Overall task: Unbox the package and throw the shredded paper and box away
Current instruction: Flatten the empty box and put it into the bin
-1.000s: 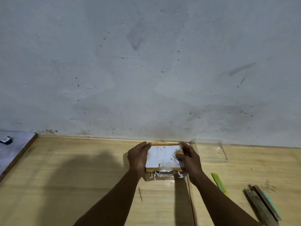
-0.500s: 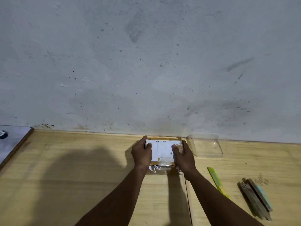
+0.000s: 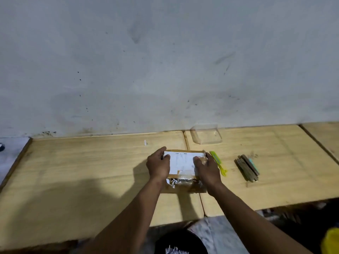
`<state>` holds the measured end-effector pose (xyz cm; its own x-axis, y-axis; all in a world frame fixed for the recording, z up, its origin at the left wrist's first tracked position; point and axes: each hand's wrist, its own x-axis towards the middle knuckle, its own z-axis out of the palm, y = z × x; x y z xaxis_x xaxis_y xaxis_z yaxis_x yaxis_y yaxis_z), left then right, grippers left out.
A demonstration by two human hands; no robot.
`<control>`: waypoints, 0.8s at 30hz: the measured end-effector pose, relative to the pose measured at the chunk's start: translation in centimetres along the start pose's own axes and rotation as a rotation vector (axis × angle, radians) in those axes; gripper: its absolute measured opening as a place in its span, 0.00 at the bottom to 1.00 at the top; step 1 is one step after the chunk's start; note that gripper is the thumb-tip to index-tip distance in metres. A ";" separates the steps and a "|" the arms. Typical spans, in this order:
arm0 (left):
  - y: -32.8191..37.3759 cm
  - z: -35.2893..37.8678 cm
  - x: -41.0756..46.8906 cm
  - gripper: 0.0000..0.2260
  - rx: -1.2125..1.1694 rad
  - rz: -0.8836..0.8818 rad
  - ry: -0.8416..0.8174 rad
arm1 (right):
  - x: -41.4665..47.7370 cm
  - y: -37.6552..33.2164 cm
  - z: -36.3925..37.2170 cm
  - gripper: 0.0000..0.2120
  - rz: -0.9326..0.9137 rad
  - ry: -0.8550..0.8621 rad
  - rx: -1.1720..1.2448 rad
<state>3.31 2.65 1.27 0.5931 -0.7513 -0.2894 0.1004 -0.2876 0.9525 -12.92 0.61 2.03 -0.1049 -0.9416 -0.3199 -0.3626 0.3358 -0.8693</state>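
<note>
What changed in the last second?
The left hand and right hand drew the taped brown cardboard box back from the wall, still gripping its ends. The yellow-green cutter, clear plastic tray and bundle of wooden sticks stayed put.

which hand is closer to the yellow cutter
Right. The right hand grips the right end of the box, just beside the yellow cutter; the left hand grips its left end, farther away.
</note>
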 end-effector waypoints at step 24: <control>-24.5 0.0 -20.5 0.12 0.321 -0.437 -0.061 | -14.7 27.4 -6.2 0.37 0.489 -0.098 -0.241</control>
<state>-11.25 25.10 -16.14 0.5023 -0.5515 -0.6660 0.0723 -0.7408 0.6679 -27.03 23.47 -14.75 -0.2320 -0.6671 -0.7080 -0.4963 0.7071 -0.5037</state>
